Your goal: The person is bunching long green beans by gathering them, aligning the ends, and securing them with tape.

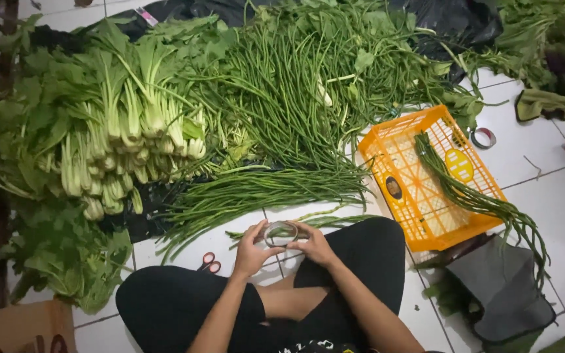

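Seated cross-legged on a white tiled floor (550, 196), a person works among heaped produce. At nine o'clock lie stacked greens (106, 131), white stems outward, with a cardboard box (21, 327) at the lower left corner. Red-handled scissors (209, 263) rest on the tiles just beside the left knee. At centre, the left hand (251, 248) and right hand (315, 245) meet on a clear tape roll (281, 233), each curled narrowly around its rim, thumbs on top; the roll sits just above the lap, near six o'clock. It looks light, rigid and smooth, likely slippery on its outer face, so the rim edges seem the surest hold. Beyond it, toward twelve o'clock, long beans (282, 104) sprawl in a wide mound. At three o'clock an orange crate (426, 196) carries one bean bundle (472, 196) trailing over its edge. A second tape roll (483, 137) lies beside the crate, and a grey cloth (505, 287) at four o'clock.
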